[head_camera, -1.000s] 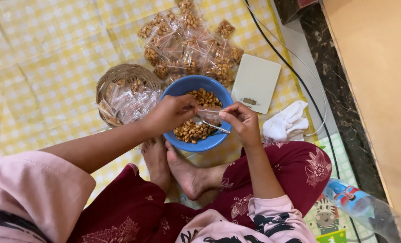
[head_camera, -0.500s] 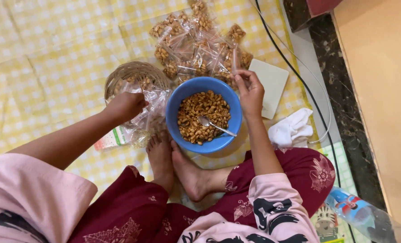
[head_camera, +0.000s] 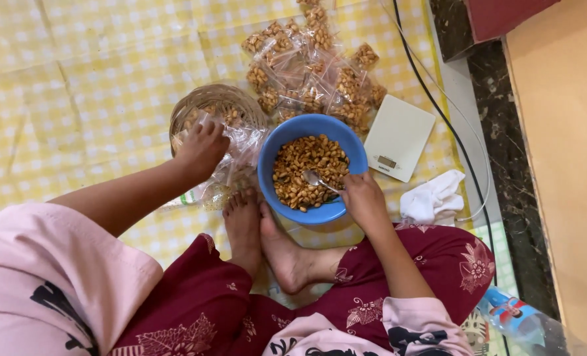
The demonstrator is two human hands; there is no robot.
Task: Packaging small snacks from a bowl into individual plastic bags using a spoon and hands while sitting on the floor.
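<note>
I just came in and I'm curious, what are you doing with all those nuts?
A person sits on a yellow checked cloth. The right hand holds a spoon in a blue bowl of nuts. The left hand reaches into clear empty bags at a woven basket. Filled bags lie beyond, beside a white scale.

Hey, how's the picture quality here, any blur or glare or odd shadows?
Head view: soft, even light, no hard shadows; the blue bowl and nuts sharp; mild glare on the clear bags under the left hand; right hand unblurred.
</note>
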